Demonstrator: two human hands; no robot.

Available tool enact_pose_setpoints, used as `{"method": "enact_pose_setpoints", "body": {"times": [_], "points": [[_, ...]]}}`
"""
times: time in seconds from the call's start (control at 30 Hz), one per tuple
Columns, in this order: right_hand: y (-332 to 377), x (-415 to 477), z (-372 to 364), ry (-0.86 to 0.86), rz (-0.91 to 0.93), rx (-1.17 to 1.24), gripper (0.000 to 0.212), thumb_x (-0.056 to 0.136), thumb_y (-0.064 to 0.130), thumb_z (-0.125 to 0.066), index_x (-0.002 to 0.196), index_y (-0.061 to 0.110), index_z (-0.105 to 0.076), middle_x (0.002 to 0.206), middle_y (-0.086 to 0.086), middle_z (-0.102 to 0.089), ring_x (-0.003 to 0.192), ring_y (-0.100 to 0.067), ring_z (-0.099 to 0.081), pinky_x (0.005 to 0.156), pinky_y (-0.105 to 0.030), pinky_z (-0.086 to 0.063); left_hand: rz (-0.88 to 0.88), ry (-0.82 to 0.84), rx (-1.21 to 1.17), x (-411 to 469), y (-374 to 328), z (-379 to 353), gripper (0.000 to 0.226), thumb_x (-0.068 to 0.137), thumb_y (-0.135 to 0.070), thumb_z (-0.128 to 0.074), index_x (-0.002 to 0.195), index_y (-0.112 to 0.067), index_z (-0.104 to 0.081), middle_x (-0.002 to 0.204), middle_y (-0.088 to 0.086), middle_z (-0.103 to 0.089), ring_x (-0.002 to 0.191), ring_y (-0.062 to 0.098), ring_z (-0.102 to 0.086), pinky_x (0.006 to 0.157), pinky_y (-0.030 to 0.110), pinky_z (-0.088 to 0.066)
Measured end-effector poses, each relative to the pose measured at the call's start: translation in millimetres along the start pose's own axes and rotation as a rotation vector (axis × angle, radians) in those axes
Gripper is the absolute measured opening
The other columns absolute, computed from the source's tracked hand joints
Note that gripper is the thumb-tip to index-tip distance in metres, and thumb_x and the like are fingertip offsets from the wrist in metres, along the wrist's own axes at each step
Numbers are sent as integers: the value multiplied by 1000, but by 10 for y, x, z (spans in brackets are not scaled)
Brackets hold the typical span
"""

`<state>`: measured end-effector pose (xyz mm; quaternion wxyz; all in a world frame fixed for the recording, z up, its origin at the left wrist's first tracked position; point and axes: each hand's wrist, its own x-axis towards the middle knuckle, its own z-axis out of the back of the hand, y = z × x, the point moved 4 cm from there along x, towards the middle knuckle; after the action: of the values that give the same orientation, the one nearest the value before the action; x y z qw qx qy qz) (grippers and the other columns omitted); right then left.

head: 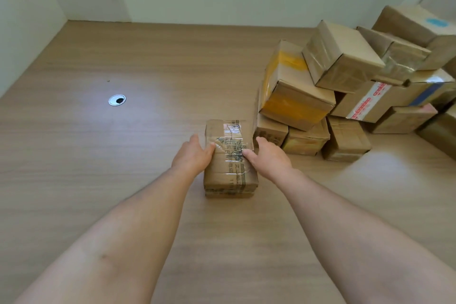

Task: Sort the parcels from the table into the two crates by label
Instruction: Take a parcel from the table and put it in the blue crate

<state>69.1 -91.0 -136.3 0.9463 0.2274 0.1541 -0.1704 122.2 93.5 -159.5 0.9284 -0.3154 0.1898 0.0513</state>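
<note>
Wooden table point(98, 155); taped parcel point(229, 168) gripped between left hand point(191, 158) and right hand point(269, 155).
Best lifted level, label point(234, 148) up, clear of neighbouring stack point(296, 91).

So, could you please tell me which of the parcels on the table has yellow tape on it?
The tilted parcel propped on the smaller boxes, leftmost in the upper layer; only it carries broad yellow bands.

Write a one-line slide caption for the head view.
A person's left hand and right hand grip a taped parcel on the wooden table, beside a pile of cardboard boxes.
</note>
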Motion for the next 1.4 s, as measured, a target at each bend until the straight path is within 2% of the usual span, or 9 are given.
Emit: {"method": "enact_pose_setpoints", "body": {"times": [0.13, 0.27, 0.47, 0.7, 0.9, 1.0, 1.13, 1.23, 1.4], "points": [[-32, -78, -85, 107, -6, 191, 50, 98, 35, -49, 142, 13, -38, 140, -10, -50, 127, -30, -48, 99, -35, -40, 80, 83, -205, -252, -1, -139, 71, 99, -41, -46, 156, -17, -11, 153, 11, -37, 132, 32, -44, 100, 41, -47], [-81, -210, -112, 170, 17, 331, 41, 91, 26, -58, 129, 24, -43, 117, -4, -60, 99, -25, -61, 79, -45, -58, 138, 97, -318, -533, 18, -158, 73, 95, -27, -57, 154, -20, -15, 141, 10, -46, 110, 27, -54, 89, 47, -55], [-199, -501, -21, 184, 103, 319, 72, 88, 18, -66, 146, 27, -24, 110, -1, -55, 99, -23, -58, 76, -41, -58, 167, 68, -360, -953, 21, -162, 91, 89, -17, -65, 156, -26, -4, 140, 10, -48, 116, 29, -55, 81, 43, -56], [-197, -810, 83, 198, 218, 286, 88, 84, 14, -71, 148, 28, -14, 108, -4, -53, 95, -24, -61, 75, -43, -60, 175, -25, -388, -1465, 15, -114, 100, 87, -14, -68, 155, -32, 3, 142, 11, -46, 119, 29, -53, 69, 38, -52], [-34, -1064, 50, 228, 357, 278, 104, 82, 15, -74, 153, 36, 0, 115, -9, -58, 95, -23, -61, 78, -43, -57, 179, -160, -381, -1936, 150, 26, 97, 87, -7, -64, 155, -33, 0, 137, 13, -48, 119, 31, -51, 95, 50, -50], [95, -1204, -15, 298, 445, 337, 93, 83, 23, -73, 150, 34, -11, 114, -6, -58, 96, -23, -60, 81, -45, -57, 167, -222, -421, -2228, 250, 87, 84, 89, -4, -58, 154, -33, -14, 130, 10, -52, 114, 27, -52, 94, 45, -49], [288, -1422, -155, 428, 524, 435, 67, 89, 49, -60, 144, 29, -28, 127, -7, -56, 112, -28, -56, 83, -45, -53, 220, -312, -617, -2599, 446, 149, 58, 95, -30, -57, 146, -28, -30, 129, 5, -53, 111, 24, -50, 90, 48, -46], [467, -1583, -266, 462, 553, 402, 61, 92, 62, -44, 139, 24, -36, 125, -8, -57, 107, -27, -58, 81, -44, -54, 280, -395, -672, -2821, 614, 235, 60, 93, -58, -48, 140, -21, -37, 130, 7, -53, 116, 27, -52, 85, 48, -50], [788, -1846, -358, 425, 639, 335, 57, 98, 59, -27, 128, 13, -44, 115, -10, -57, 104, -29, -57, 86, -48, -53, 359, -541, -677, -3125, 910, 402, 62, 94, -66, -34, 134, -18, -38, 124, 9, -55, 113, 28, -55, 75, 42, -53]]}}
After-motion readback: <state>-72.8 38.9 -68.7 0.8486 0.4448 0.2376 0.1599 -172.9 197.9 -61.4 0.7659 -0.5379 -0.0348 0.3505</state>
